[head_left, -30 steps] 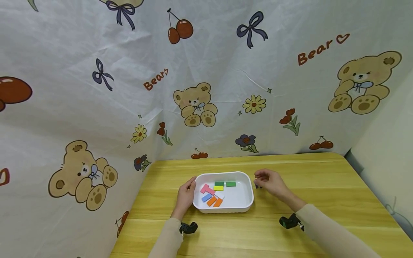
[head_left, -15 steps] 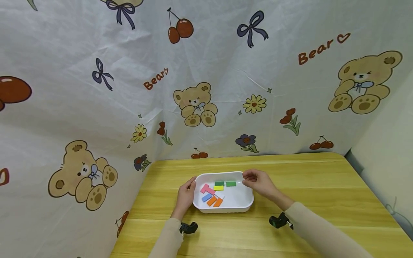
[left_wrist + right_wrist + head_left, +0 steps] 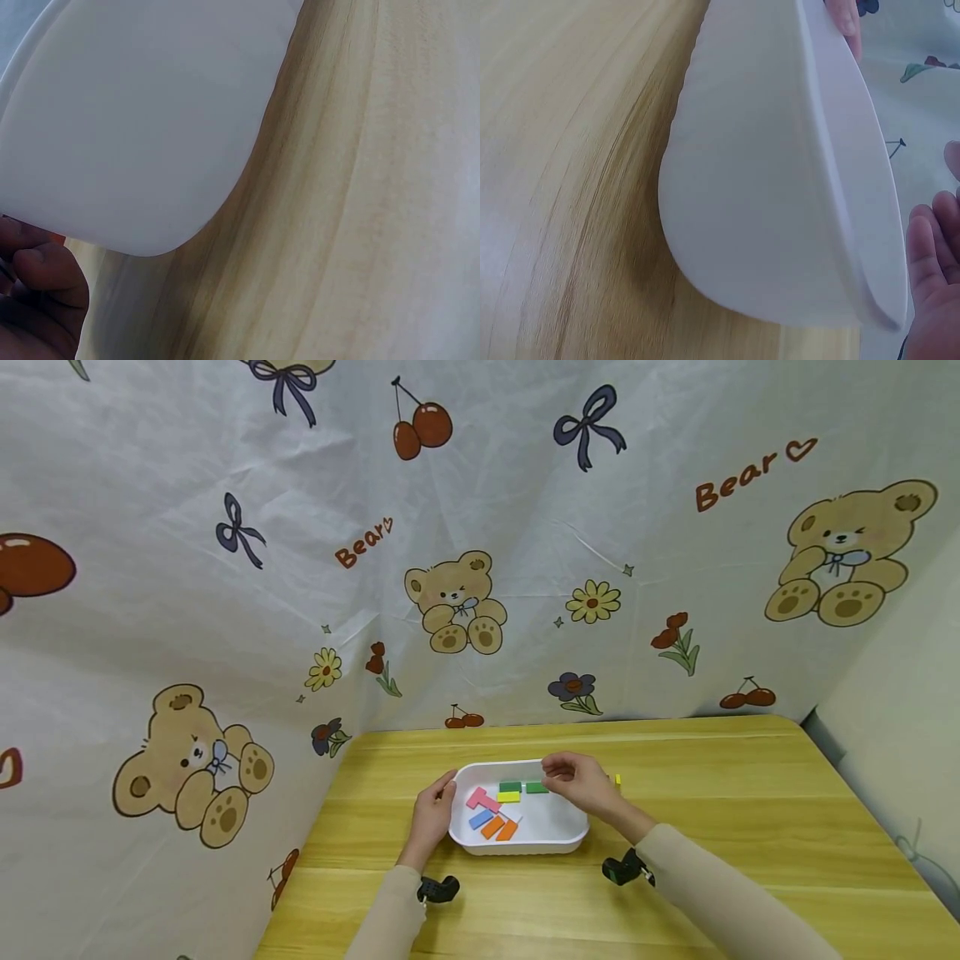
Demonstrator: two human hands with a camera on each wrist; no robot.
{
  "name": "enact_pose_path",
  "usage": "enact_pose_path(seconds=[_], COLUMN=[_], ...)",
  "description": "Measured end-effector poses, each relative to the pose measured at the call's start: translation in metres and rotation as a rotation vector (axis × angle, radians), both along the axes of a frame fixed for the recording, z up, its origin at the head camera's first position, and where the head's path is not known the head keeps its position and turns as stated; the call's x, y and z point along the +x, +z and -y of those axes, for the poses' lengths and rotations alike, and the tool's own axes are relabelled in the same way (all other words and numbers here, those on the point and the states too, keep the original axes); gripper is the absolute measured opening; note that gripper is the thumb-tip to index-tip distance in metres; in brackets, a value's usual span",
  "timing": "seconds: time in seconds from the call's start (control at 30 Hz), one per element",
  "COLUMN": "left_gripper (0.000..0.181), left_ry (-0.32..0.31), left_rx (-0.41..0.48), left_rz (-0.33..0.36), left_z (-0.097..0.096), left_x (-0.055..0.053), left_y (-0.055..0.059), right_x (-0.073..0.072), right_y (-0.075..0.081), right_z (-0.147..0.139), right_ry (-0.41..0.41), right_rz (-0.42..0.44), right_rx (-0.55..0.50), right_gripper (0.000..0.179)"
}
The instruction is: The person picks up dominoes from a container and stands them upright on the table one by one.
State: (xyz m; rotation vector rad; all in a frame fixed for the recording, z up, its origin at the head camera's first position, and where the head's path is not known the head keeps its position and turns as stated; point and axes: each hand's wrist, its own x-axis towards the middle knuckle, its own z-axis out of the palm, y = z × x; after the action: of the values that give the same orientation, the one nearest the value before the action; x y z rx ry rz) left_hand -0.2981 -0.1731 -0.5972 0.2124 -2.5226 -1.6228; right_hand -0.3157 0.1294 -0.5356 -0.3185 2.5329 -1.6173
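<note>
The tray sits on the table, in front of the person. At its 9 o'clock end the left hand grips the rim, thumb on top and fingers bent round the outside. The right hand hangs above the tray's 1 o'clock corner, fingers bent towards the thumb; the right wrist view cuts it off at the edge, so I cannot tell if anything is pinched there.

Inside, taking the tray's middle as centre, two green blocks lie near 12, the farther-right one just beside the right fingertips in the head view. A yellow block lies at 11, pink pieces at 10, a blue block at 8, and two orange blocks around 7, side by side.

In the way: the right hand covers the tray's far right corner, and its wrist stands between the tray and a yellow piece on the table at about 2 o'clock. Black wrist cameras hang under the sleeves, one at 7, the other at 4. Behind, at 12, hangs a bear-print cloth
</note>
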Motion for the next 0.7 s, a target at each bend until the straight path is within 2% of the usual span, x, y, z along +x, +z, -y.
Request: enact_pose_path(seconds=[0.33,0.7], left_gripper=[0.039,0.038], left_ry=[-0.013,-0.013], left_rx=[0.006,0.006], left_rz=[-0.004,0.004], left_z=[0.001,0.003], left_x=[-0.002,-0.003], left_y=[-0.001,-0.004], right_x=[-0.004,-0.011], right_y=[0.0,-0.01], right_z=[0.023,0.035], right_ry=[0.035,0.037], right_rz=[-0.006,0.017], right_rx=[0.017,0.052], right_gripper=[0.029,0.033])
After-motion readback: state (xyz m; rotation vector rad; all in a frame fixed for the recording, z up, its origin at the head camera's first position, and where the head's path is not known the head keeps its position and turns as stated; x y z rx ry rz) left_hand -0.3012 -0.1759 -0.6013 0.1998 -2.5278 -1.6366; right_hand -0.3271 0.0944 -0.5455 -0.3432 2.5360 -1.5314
